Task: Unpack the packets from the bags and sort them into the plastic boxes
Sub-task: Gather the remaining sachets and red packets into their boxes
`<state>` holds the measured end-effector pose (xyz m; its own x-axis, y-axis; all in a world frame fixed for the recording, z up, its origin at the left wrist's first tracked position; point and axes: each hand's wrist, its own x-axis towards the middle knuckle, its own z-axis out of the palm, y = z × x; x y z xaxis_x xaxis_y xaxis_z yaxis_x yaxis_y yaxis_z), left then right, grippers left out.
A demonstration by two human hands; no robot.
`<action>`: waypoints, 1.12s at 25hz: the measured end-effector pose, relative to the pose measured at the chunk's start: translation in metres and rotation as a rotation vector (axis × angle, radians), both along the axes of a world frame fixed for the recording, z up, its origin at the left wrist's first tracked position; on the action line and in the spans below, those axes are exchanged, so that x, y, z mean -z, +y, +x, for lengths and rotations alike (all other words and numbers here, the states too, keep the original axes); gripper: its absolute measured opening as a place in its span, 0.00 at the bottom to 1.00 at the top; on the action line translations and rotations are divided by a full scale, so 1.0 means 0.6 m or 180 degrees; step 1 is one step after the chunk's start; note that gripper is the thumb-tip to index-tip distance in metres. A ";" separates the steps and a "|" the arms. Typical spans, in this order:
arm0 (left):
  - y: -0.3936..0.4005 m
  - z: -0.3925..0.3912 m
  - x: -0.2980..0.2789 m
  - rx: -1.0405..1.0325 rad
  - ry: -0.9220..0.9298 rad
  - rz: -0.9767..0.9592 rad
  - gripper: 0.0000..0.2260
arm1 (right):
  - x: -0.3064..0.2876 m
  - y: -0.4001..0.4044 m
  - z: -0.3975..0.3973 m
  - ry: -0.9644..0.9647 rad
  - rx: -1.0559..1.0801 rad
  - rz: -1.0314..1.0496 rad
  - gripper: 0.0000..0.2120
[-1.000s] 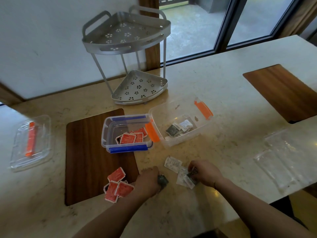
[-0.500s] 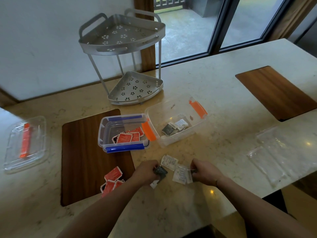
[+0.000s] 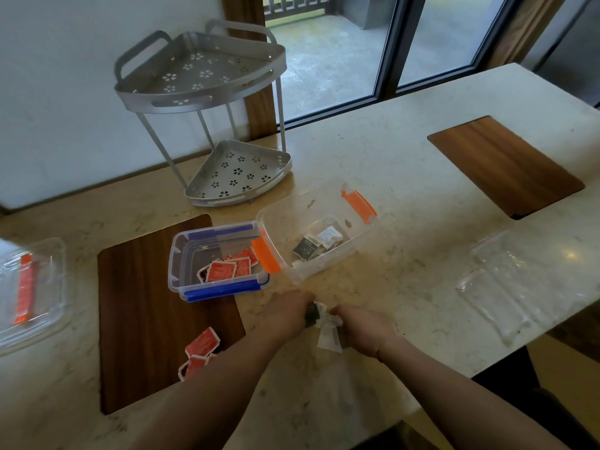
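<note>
Here, the scene by its parts:

Left hand (image 3: 285,315): curled down on the counter (image 3: 406,196), fingers closed around a small dark packet (image 3: 312,314) at its fingertips.
Right hand (image 3: 363,329): fingers closed on a bunch of white packets (image 3: 328,336), which touch the dark one — the two hands meet over the same little heap.
Grey-and-white packets: some already lie in the orange-clipped box (image 3: 311,203), just beyond the hands.
Red packets: several in the blue-clipped box (image 3: 181,254); a few loose red packets (image 3: 203,342) sit on the wooden inlay (image 3: 136,303), partly under the left forearm.
Handling: judged from their look, these are thin, light sachets, soft and crinkly, likely a bit slick. They should gather well pinched flat by an edge or scooped as a stack; squeezing hard gains nothing, and a loose stack may fan out and slip.
Bags: clear bags (image 3: 519,287) lie flat at the right edge of the counter, seemingly empty, though their transparency makes this hard to confirm.
Hidden: how many packets each hand holds cannot be told — palms cover them. The print on the packets is too small to read.
Cut off: a clear lid (image 3: 32,293) with an orange clip runs off the left border.
</note>
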<state>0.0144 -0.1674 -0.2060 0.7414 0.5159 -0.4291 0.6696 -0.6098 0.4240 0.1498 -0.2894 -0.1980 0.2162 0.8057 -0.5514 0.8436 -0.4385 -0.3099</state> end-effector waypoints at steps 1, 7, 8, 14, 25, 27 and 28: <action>0.000 -0.001 0.005 0.0053 -0.0008 0.0113 0.16 | 0.002 -0.002 -0.001 -0.0082 -0.0048 0.0030 0.17; 0.012 -0.025 0.009 -0.0213 -0.0314 0.0473 0.07 | 0.005 0.012 0.010 -0.0101 0.0107 0.0210 0.11; 0.016 -0.030 0.009 -0.0286 -0.0423 0.0603 0.06 | 0.003 0.016 0.014 -0.0142 0.0169 0.0351 0.10; -0.001 -0.088 0.000 -0.0194 -0.0716 0.0841 0.07 | -0.011 -0.008 0.012 -0.0413 0.0151 0.1116 0.08; -0.045 -0.159 -0.024 0.0230 0.0289 0.0057 0.12 | -0.016 -0.047 -0.021 0.0149 -0.0201 0.0284 0.11; -0.027 -0.151 -0.025 -0.0071 0.0244 -0.0322 0.18 | -0.016 -0.026 -0.018 0.0156 0.0267 0.0393 0.15; -0.016 -0.143 -0.022 -0.0169 0.0235 -0.0333 0.22 | -0.015 -0.017 -0.018 0.0110 0.0394 0.0398 0.18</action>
<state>-0.0715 -0.1773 -0.1930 0.6786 0.5032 -0.5350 0.7316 -0.5277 0.4316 0.1393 -0.2998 -0.1888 0.3006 0.8370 -0.4573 0.7736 -0.4944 -0.3964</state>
